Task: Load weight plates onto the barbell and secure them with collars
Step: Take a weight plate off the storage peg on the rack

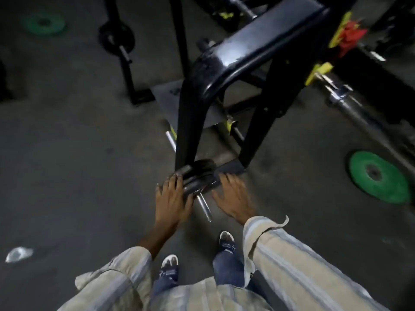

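Plates (197, 176), dark and stacked on a short steel peg (204, 205), sit at the foot of a black frame (226, 70), and the peg's bare end points toward the person at about 5 o'clock, so anything on it must slide along that line. The left hand (171, 198) lies flat against the near face of the stack at 9 o'clock from the peg, fingers spread and straight, touching the plate rather than curling round it. The right hand (233, 198) hovers at 3 o'clock from the peg, fingers spread and loosely bent, its tips near the stack's edge; whether they touch it I cannot tell through the blur. Both hands are about equally near, flanking the peg, which suggests a two-handed lift of the outer plate off toward the body. A barbell (350, 104) with a yellow collar (318, 71) runs across at 2 o'clock, well apart from the hands. A green plate (379, 176) lies flat on the floor (78, 153) at 3 o'clock, another green plate (43, 23) at 10 o'clock. Dim grey flooring surrounds everything, with a crumpled wrapper (19, 254) at 8 o'clock.
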